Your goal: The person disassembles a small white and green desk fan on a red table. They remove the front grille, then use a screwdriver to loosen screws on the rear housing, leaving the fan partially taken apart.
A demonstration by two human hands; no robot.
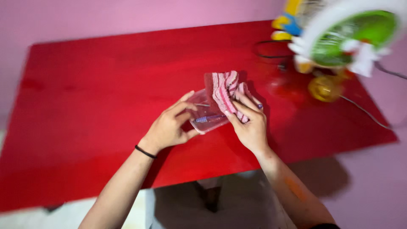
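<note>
Left hand [169, 125] grips clear plastic cup [205, 116] from left side, fingers curled round its wall, thumb near rim; black band on wrist. Right hand [250, 123] holds pink-and-white striped cloth [224, 91], fingers closed over it, pressing cloth against cup's mouth. Cup tilted on its side, held above red worktop [85, 106], near front edge, middle. Toy-like fan [352, 36], green and white, blurred, stands at worktop's far right corner; black cable [271, 48] beside it.
</note>
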